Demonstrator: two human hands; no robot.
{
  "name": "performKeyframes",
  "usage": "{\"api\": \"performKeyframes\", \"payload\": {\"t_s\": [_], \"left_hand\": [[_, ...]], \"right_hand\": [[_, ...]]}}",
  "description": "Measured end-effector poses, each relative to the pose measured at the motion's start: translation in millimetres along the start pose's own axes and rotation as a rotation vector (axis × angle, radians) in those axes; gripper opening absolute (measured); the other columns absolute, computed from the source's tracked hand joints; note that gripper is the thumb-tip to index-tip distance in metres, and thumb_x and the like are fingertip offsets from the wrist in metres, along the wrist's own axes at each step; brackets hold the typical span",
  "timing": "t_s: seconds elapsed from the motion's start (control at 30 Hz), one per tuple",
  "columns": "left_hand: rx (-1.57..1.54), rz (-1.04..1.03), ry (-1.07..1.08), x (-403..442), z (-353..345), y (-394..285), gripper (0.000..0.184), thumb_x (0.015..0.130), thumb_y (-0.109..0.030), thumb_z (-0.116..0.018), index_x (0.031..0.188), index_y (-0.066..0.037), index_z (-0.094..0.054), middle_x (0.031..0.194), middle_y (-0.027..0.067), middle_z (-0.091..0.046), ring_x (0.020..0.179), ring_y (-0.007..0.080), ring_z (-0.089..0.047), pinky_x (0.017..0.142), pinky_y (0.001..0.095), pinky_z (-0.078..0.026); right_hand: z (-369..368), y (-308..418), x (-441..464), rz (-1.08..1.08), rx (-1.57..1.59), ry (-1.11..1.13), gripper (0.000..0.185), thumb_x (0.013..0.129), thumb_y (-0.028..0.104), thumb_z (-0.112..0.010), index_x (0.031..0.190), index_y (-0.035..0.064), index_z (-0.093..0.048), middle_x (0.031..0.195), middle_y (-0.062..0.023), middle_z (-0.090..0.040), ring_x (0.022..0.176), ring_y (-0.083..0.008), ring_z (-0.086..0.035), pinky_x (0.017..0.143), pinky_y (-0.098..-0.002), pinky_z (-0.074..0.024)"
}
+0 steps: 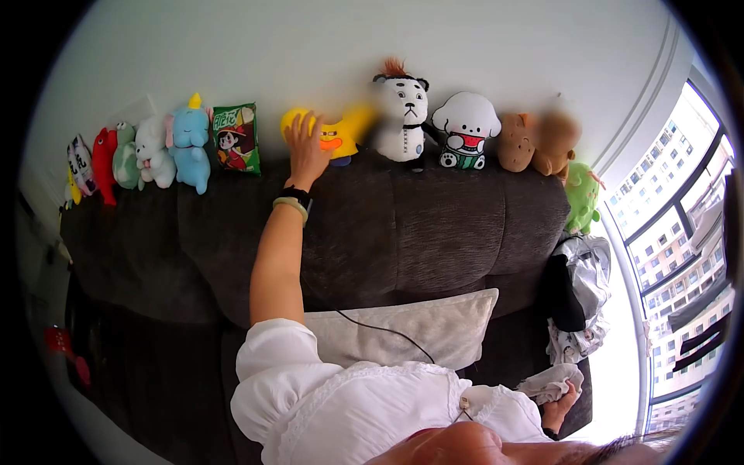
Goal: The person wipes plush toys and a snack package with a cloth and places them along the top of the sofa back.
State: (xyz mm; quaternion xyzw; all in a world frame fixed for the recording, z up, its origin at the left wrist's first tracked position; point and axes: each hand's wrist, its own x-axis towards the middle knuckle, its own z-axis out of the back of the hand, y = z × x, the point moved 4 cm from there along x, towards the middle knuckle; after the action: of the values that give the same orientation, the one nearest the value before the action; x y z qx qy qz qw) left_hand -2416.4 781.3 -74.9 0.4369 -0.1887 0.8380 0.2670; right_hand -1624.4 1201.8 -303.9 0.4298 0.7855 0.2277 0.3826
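Note:
My left hand [308, 153] reaches up to the top of the sofa back, its fingers curled over the left part of a yellow duck plush toy [341, 133] with an orange bill. The hand covers part of the toy. To its left stands a green snack-bag cushion [235, 139]; to its right is a black-and-white bear plush [403, 116] with a reddish-brown tuft. Low at the right, my right hand [563, 404] is closed on a crumpled grey cloth [550, 383], beside my body.
More plush toys line the sofa back [349, 225]: a blue elephant [188, 147], a white dog [466, 132], brown toys [518, 141] and a green one [583, 198]. A pale cushion [457, 329] lies on the seat, crossed by a black cable. Silvery fabric [589, 279] is heaped near the window.

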Motion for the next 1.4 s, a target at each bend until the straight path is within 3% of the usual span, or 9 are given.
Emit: {"api": "performKeyframes", "payload": {"t_s": [0.13,0.33,0.57,0.73,0.83,0.97,1.17,1.3,1.4], "left_hand": [[0.171,0.423,-0.302,-17,34,71,0.099,0.071,-0.030,-0.089,0.148,-0.004,-0.033,0.151,0.0239,-0.033,0.138,0.0493,-0.029,0.110,0.0635,-0.028],[0.072,1.027,-0.021,-57,4,160,0.127,0.071,-0.032,-0.091,0.157,-0.005,-0.002,0.161,0.0312,-0.007,0.139,0.0575,-0.029,0.105,0.0586,-0.046],[-0.201,1.083,-0.152,-52,4,185,0.093,0.083,-0.011,-0.072,0.153,-0.003,-0.012,0.152,0.0286,-0.030,0.123,0.0521,-0.048,0.099,0.0599,-0.045],[-0.783,0.933,-0.539,-81,10,199,0.072,0.083,-0.001,-0.064,0.148,0.000,-0.034,0.135,0.0217,-0.054,0.125,0.0342,-0.054,0.106,0.0447,-0.043],[-1.164,0.871,-0.494,-96,54,104,0.067,0.079,0.007,-0.055,0.144,0.002,-0.041,0.134,0.0156,-0.055,0.119,0.0302,-0.057,0.103,0.0374,-0.044],[-1.635,0.878,0.000,-151,53,-16,0.083,0.059,0.014,-0.043,0.141,0.002,-0.044,0.129,0.0099,-0.056,0.117,0.0272,-0.058,0.102,0.0342,-0.046],[-2.267,0.928,0.773,-217,53,-271,0.087,0.051,0.015,-0.045,0.137,-0.002,-0.048,0.132,0.0128,-0.057,0.129,0.0314,-0.053,0.105,0.0396,-0.047],[-2.198,0.748,1.101,-239,53,-325,0.095,0.053,0.018,-0.045,0.145,-0.005,-0.041,0.139,0.0126,-0.053,0.133,0.0303,-0.049,0.107,0.0404,-0.045],[-2.097,0.593,1.307,-235,66,-356,0.081,0.069,0.013,-0.054,0.147,-0.004,-0.038,0.142,0.0119,-0.050,0.134,0.0253,-0.048,0.108,0.0381,-0.044]], "right_hand": [[23,3,11,-0.041,0.012,-0.017,0.036,0.084,0.014,-0.056,0.118,0.0053,-0.061,0.111,-0.0149,-0.069,0.101,-0.0356,-0.067,0.092,-0.0506,-0.0553],[-1,6,-6,0.057,-0.025,-0.008,0.032,0.083,0.013,-0.056,0.113,0.0054,-0.063,0.106,-0.0136,-0.070,0.098,-0.0342,-0.068,0.090,-0.0486,-0.0567],[-4,-1,-31,0.122,0.058,0.039,0.028,0.087,0.012,-0.055,0.113,0.0053,-0.064,0.107,-0.0115,-0.071,0.098,-0.0309,-0.069,0.091,-0.0459,-0.0567],[-10,-12,-34,0.101,0.079,0.029,0.029,0.087,0.010,-0.055,0.115,0.0051,-0.062,0.106,-0.0118,-0.070,0.099,-0.0307,-0.069,0.091,-0.0446,-0.0570],[-55,-16,-39,0.126,0.047,0.081,0.032,0.088,0.010,-0.056,0.119,0.0058,-0.060,0.107,-0.0117,-0.070,0.099,-0.0297,-0.069,0.088,-0.0436,-0.0581],[-149,-14,-51,0.153,-0.017,0.151,0.038,0.091,0.014,-0.059,0.129,0.0054,-0.057,0.113,-0.0122,-0.069,0.101,-0.0282,-0.069,0.086,-0.0430,-0.0587],[-245,-39,-26,0.126,-0.025,0.333,0.044,0.085,-0.001,-0.066,0.128,0.0018,-0.057,0.116,-0.0123,-0.066,0.103,-0.0273,-0.068,0.090,-0.0414,-0.0576],[-286,-46,-53,0.221,-0.106,0.470,0.046,0.085,-0.003,-0.064,0.130,0.0027,-0.056,0.117,-0.0105,-0.067,0.105,-0.0243,-0.068,0.092,-0.0375,-0.0559],[-264,-57,-46,0.171,-0.126,0.413,0.047,0.082,-0.007,-0.065,0.128,0.0010,-0.057,0.119,-0.0095,-0.066,0.107,-0.0234,-0.066,0.094,-0.0352,-0.0535]]}}
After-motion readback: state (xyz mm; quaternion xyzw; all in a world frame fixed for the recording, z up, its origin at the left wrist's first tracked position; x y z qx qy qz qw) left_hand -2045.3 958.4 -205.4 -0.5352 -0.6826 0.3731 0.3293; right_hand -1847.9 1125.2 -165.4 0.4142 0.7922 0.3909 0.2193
